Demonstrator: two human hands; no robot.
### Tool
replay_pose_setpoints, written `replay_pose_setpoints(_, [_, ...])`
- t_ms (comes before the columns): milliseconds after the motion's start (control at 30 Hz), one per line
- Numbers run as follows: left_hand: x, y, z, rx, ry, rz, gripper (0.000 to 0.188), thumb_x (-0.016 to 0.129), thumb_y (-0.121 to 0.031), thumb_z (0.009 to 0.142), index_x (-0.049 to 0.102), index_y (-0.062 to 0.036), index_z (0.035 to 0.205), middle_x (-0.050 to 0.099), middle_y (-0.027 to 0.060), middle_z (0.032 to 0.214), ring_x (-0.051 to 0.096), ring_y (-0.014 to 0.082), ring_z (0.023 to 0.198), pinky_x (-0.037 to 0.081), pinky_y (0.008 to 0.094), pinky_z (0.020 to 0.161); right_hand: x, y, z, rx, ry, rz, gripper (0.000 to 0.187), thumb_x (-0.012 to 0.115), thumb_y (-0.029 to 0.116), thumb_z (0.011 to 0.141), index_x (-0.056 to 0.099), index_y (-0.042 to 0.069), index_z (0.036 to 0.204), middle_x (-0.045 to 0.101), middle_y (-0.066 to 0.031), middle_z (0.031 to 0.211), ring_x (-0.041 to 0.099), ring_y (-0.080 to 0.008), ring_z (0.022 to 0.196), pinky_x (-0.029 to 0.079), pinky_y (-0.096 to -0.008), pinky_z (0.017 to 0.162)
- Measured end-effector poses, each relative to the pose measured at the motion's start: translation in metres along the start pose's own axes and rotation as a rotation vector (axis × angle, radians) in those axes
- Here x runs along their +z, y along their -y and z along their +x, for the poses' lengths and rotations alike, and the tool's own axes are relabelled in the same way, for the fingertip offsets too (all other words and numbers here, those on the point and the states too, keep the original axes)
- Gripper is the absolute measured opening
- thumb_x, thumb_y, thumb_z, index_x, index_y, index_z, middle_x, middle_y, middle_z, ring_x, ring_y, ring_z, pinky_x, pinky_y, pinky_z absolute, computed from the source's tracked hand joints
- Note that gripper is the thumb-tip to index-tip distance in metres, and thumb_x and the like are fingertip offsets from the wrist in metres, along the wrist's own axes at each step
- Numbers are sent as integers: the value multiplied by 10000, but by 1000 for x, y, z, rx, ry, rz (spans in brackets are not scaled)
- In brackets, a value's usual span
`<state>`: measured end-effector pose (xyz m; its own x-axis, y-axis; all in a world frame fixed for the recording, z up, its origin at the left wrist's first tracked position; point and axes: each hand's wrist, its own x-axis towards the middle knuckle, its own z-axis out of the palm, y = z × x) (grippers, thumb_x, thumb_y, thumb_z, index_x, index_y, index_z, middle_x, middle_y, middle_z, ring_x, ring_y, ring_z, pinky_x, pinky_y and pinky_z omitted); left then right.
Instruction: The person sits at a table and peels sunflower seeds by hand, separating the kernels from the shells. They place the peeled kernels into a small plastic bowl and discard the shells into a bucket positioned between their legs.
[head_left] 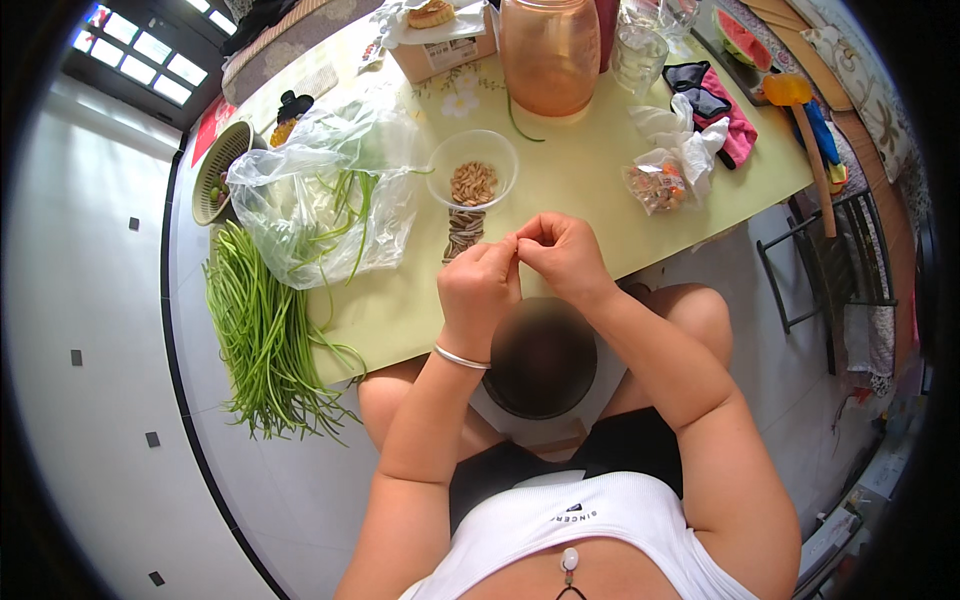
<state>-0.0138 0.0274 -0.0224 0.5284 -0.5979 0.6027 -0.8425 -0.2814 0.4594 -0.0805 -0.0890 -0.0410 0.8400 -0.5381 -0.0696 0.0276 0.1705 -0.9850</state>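
Both my hands meet over the near edge of the table, fingertips touching. My left hand [480, 292], with a silver bangle at the wrist, is closed in a pinch. Facing it, my right hand [566, 256] pinches at the same spot. Whatever sits between the fingertips is too small to make out. Just beyond my left hand lies a small heap of grey-brown, striped slender pieces [464, 230], partly hidden by the hand. Behind the heap stands a clear plastic bowl [508, 150] holding tan-brown small pieces [473, 184]. A dark round bin [538, 375], blurred inside, stands between my knees below the hands.
Long green stalks [262, 335] hang over the table's left edge beside a clear plastic bag [385, 235] and a basket [212, 165]. Farther back are a cardboard box [440, 58] and a large orange-tinted jar [549, 55]. Rightward lie a snack packet [655, 182] and pink-black cloth [738, 130].
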Motion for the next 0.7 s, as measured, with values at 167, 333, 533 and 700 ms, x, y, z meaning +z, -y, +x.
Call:
replay_pose_setpoints(167, [-2,-4,1,-36,-13,-8,168,683,22,726,713,-38,880,637,117,686,603,270,575,481,330,519,-2,2,5,103,40,102,92,652,74,784,627,-13,770,628,-23,698,527,-67,622,437,-240,546])
replay_pose_setpoints(333, [-3,-7,2,-40,-23,42,198,676,41,710,714,-32,890,631,122,681,593,270,564,477,335,515,9,7,0,-81,-76,-210,100,658,82,765,622,-9,746,606,-28,651,519,-76,582,433,-249,521])
replay_pose_setpoints(533, [-3,-6,6,-60,-39,-13,213,667,60,692,710,-18,886,639,129,698,608,271,580,484,330,524,3,14,5,80,13,12,87,641,32,819,594,3,752,588,4,664,476,-16,591,385,-190,502])
replay_pose_setpoints(700, [-4,-7,7,-55,-52,22,208,669,55,702,710,-20,892,643,131,709,612,275,587,488,332,530,11,11,5,-107,-80,-192,100,656,77,751,612,-7,719,591,-51,635,522,-72,586,440,-250,528])
